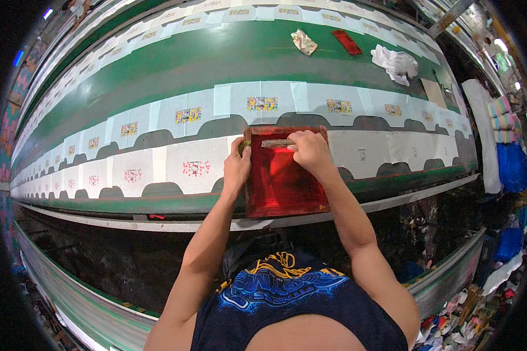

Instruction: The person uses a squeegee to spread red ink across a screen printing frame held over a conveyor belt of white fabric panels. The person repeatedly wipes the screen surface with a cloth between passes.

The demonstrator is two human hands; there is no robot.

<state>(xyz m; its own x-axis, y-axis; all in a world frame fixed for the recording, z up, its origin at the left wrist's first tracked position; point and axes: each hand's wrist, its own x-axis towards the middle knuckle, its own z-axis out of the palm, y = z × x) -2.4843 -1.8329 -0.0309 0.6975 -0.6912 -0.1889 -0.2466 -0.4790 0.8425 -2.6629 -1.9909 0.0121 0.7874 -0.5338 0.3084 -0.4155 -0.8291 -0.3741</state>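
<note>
A wooden-edged printing screen [249,193] with a red mesh lies over the near row of white fabric pieces [208,153]. My left hand [236,168] grips the screen's left edge near its far corner. In my right hand [311,153], closed at the screen's far end, is a narrow squeegee [277,143] lying crosswise over the red mesh. The fabric under the screen is hidden. Left of it, the white pieces bear pink and red cartoon prints [196,168]; those on the right carry only small dark outlines [362,154].
Beyond runs a row of light blue pieces [225,102] with colourful prints on the long green table [175,64]. A crumpled rag [304,42], a red flat block [346,42] and a white cloth [395,63] lie farther back. Fabric scraps [457,319] cover the floor at lower right.
</note>
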